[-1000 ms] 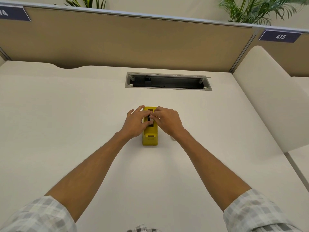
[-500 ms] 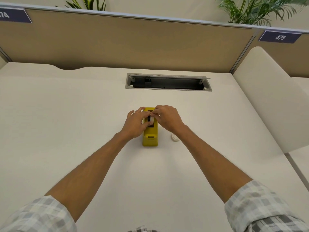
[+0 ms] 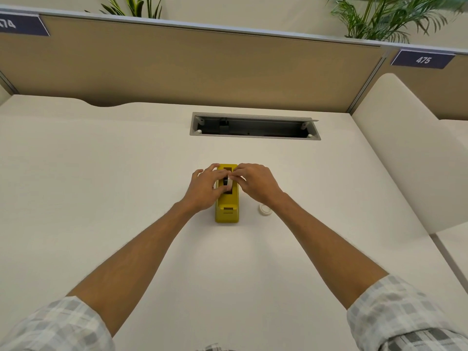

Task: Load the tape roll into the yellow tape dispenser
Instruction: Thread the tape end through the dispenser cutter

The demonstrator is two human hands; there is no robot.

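The yellow tape dispenser stands lengthwise in the middle of the white desk. A whitish tape roll stands on edge in the dispenser's top slot, around a dark core. My left hand grips the roll and the dispenser from the left. My right hand pinches the roll from the right with thumb and fingertips. The fingers cover most of the roll.
A small white round piece lies on the desk just right of the dispenser, beside my right wrist. An open cable tray is sunk into the desk behind. A tan partition closes the back, a white divider the right.
My right hand has shifted slightly back and left, which uncovers the small white piece on the desk. The roll now shows more between my fingers.
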